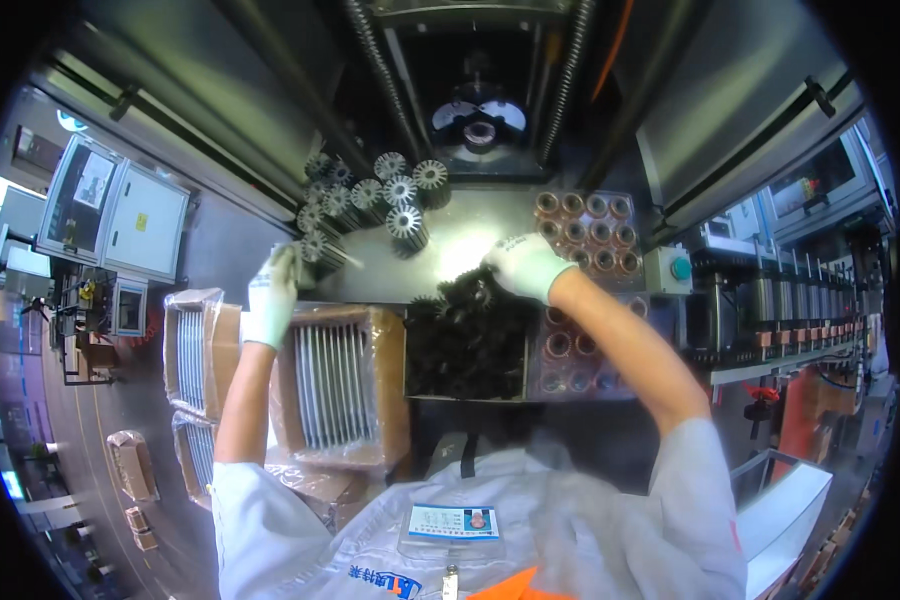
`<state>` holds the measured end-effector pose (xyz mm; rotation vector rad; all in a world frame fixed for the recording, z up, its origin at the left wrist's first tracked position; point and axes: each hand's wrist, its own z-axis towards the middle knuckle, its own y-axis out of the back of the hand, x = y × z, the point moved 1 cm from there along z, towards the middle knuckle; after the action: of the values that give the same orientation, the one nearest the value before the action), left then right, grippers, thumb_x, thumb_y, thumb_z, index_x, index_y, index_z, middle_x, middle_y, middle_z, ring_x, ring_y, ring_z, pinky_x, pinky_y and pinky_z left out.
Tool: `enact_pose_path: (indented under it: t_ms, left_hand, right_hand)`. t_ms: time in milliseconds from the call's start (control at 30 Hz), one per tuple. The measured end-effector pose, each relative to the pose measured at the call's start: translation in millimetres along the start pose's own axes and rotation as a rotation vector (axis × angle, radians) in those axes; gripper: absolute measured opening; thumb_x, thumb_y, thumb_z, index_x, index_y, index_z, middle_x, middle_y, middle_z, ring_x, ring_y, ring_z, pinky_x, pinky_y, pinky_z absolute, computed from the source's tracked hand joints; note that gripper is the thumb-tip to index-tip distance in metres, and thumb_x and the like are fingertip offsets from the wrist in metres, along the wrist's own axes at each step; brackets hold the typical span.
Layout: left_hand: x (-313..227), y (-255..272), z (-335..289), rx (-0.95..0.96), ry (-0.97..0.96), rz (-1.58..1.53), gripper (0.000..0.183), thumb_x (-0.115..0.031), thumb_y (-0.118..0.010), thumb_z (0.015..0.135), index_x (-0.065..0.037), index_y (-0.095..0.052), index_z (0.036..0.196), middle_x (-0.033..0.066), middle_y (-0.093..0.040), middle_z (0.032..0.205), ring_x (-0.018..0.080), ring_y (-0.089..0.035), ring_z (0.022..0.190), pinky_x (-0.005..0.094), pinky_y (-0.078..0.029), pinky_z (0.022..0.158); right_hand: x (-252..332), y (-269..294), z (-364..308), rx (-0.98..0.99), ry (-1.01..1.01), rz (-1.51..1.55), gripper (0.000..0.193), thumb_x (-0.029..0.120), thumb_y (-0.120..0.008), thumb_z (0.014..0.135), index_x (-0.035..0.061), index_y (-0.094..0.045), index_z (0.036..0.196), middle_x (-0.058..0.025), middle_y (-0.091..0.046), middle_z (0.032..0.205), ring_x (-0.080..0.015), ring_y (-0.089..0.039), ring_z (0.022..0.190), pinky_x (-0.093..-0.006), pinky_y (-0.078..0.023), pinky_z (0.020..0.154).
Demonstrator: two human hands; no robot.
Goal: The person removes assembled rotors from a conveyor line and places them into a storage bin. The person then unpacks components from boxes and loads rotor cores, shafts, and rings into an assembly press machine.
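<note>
My gloved left hand (273, 292) is closed at the left end of the metal bench, beside slotted metal cores (405, 222) standing in a cluster. Whatever its fingers hold is hidden. A thin bright rod (348, 259) sticks out to the right of the core nearest that hand. My gloved right hand (526, 267) reaches over the bench's front edge with its fingers closed on a black toothed part (467, 291). Below it, a dark bin (407, 350) is heaped with similar black parts.
Copper-wound rings fill a clear tray (632, 225) at the right, with another tray below it. A cardboard box (395, 390) holds rows of silver rods. At the back stands a press fixture (479, 132). A control box (668, 270) with a green button sits at right.
</note>
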<state>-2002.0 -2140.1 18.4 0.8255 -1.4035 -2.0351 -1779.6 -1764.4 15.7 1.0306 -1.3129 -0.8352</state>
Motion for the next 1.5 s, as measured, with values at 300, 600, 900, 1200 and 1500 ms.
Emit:
enact_pose_path:
  t_ms: [300, 600, 900, 1200, 1500]
  left_hand:
    - [-160.8, -20.9, 54.0, 0.033, -0.378, -0.03, 0.044, -0.02, -0.077, 0.076, -0.014, -0.064, 0.118, 0.0095, -0.061, 0.119, 0.0346, -0.055, 0.117, 0.0481, -0.045, 0.099]
    - [-154.6, -35.2, 69.7, -0.093, -0.58, -0.004, 0.045, -0.012, -0.083, 0.064, -0.009, -0.061, 0.103, 0.0115, -0.057, 0.127, 0.0343, -0.048, 0.13, 0.0558, -0.034, 0.112]
    - [-175.4, 43.0, 29.9, -0.121, -0.249, -0.537, 0.038, 0.002, -0.081, 0.072, -0.001, -0.055, 0.099, 0.0211, -0.057, 0.129, 0.0323, -0.064, 0.108, 0.0376, -0.054, 0.087]
    - [-168.0, 39.6, 42.8, -0.162, -0.125, -0.724, 0.034, 0.005, -0.081, 0.074, 0.0, -0.057, 0.096, 0.0172, -0.056, 0.131, 0.0163, -0.065, 0.097, 0.0259, -0.056, 0.077]
    - [-211.8, 31.4, 131.3, -0.289, -0.268, -0.71, 0.031, -0.002, -0.082, 0.074, -0.001, -0.059, 0.095, 0.0149, -0.061, 0.127, 0.0219, -0.066, 0.098, 0.0325, -0.056, 0.08]
  right_hand:
    - [-5.9, 33.4, -10.7, -0.094, -0.146, 0.035, 0.023, 0.022, -0.065, 0.087, 0.0109, -0.072, 0.106, -0.0143, -0.072, 0.096, -0.0355, -0.068, 0.089, -0.0449, -0.054, 0.08]
    - [-5.9, 69.6, -61.6, -0.277, -0.429, 1.019, 0.026, 0.009, -0.067, 0.093, -0.005, -0.068, 0.115, -0.0056, -0.071, 0.104, -0.0068, -0.062, 0.092, -0.0252, -0.051, 0.083]
    - [-12.4, 147.1, 7.5, -0.649, -0.25, 1.059, 0.032, 0.006, -0.06, 0.096, -0.0009, -0.065, 0.126, -0.0021, -0.07, 0.103, -0.0067, -0.059, 0.082, -0.0236, -0.05, 0.075]
    - [-74.8, 148.4, 128.9, -0.824, -0.216, 0.814, 0.033, 0.004, -0.059, 0.092, -0.0026, -0.066, 0.123, -0.0082, -0.073, 0.104, -0.0083, -0.064, 0.081, -0.0225, -0.051, 0.07]
    - [-93.7, 123.8, 133.4, -0.803, -0.508, 0.652, 0.04, 0.011, -0.062, 0.082, 0.004, -0.068, 0.122, -0.0178, -0.073, 0.103, -0.0275, -0.07, 0.098, -0.0368, -0.053, 0.09]
